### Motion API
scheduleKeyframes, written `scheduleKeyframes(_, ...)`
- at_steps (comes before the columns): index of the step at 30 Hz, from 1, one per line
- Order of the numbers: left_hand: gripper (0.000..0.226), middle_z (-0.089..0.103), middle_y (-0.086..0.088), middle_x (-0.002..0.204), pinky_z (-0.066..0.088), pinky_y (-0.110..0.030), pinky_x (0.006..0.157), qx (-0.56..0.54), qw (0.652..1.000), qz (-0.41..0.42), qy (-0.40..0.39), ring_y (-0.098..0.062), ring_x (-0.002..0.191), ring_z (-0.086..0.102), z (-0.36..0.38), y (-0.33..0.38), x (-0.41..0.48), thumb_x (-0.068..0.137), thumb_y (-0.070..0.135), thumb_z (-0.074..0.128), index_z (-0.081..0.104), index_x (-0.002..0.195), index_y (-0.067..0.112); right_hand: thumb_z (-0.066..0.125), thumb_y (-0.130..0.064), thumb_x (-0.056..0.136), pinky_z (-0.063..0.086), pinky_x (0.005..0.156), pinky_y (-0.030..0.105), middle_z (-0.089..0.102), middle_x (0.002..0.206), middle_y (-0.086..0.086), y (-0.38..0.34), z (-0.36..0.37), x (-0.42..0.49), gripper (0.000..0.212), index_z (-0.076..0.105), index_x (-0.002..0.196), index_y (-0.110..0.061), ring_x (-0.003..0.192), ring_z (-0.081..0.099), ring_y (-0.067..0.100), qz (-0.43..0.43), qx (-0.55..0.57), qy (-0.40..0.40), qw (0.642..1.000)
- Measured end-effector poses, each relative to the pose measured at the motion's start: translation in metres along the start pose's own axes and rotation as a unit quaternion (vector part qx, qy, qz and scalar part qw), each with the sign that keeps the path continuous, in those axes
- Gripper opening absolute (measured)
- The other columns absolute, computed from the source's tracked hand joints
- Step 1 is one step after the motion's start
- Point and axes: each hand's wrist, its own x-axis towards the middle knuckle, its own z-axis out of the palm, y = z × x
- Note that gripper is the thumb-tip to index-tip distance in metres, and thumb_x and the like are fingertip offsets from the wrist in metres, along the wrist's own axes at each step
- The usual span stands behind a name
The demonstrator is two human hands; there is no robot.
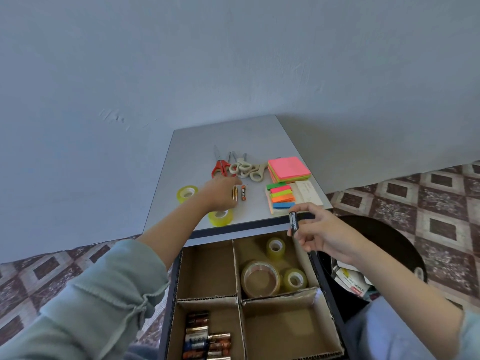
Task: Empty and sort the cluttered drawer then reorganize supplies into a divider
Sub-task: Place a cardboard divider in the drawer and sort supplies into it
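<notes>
My right hand (319, 232) pinches a black battery (294, 223). My left hand (220, 193) covers the loose batteries (243, 192), grip unclear. Its wrist could knock the tape roll (220, 218) beneath off the table (233, 136).

Two tape rolls (187, 193) are lying on the tabletop (197, 141), and three more are sitting in the divider (235, 271). Three scissors (220, 167) and two batteries (243, 192) are lying out, and one battery (293, 222) is being held.
</notes>
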Motion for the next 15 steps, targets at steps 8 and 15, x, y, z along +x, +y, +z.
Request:
scheduleKeyframes(8,0.065,0.050,-0.009,0.132,0.040,-0.035,0.093,0.059,0.998,-0.016,-0.029,-0.027,0.119,0.047,0.005,0.002,0.015,0.082,0.014,0.061,0.035,0.142,0.019,0.050,0.024,0.077,0.046,0.048,0.023,0.061,0.083,0.024,0.027,0.004,-0.012,0.055,0.049,0.123,-0.005,0.051,0.047,0.016,0.083,0.029,-0.055,0.995)
scheduleKeyframes(15,0.056,0.059,-0.008,0.119,0.041,-0.031,0.088,-0.062,0.988,0.009,0.142,-0.022,0.109,0.050,-0.012,0.010,-0.019,0.078,0.023,0.070,0.051,0.130,0.014,0.054,0.002,0.090,0.046,0.045,0.022,0.063,0.077,0.018,0.038,0.020,-0.016,0.031,0.051,0.120,-0.007,0.052,0.051,0.015,0.086,0.005,-0.081,0.993)
